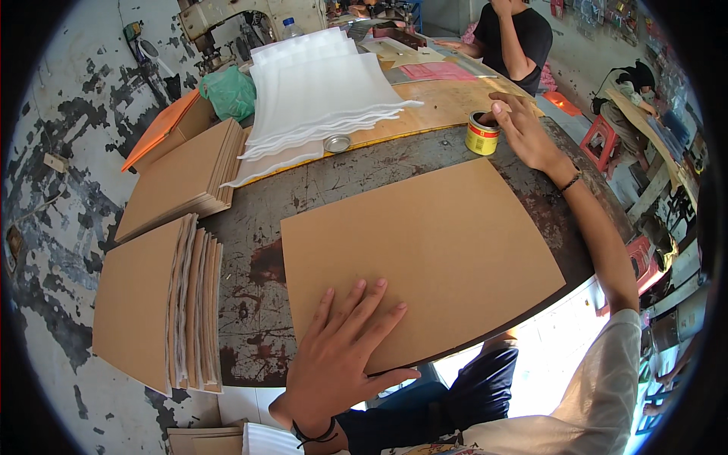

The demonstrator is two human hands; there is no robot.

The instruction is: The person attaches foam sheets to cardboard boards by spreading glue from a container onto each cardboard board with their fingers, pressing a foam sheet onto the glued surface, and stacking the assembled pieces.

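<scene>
A brown cardboard sheet (425, 243) lies flat on the dark, worn tabletop in front of me. My left hand (345, 341) presses on its near left corner, fingers spread, holding nothing. At the far right, my right hand (527, 133) is bent over a small yellow and red can (482, 135) without its lid, with something dark brown inside. The fingers are drawn together at the can's mouth; what they pinch is too small and hidden to name. A round metal lid (337, 143) rests on the table, left of the can.
Cardboard stacks (178, 178) and a pile of cardboard with white foam layers (144, 303) line the left side. White foam sheets (311, 91) lie farther back, beside a green plastic bag (228, 93). A person in a black shirt (523, 38) is across the table.
</scene>
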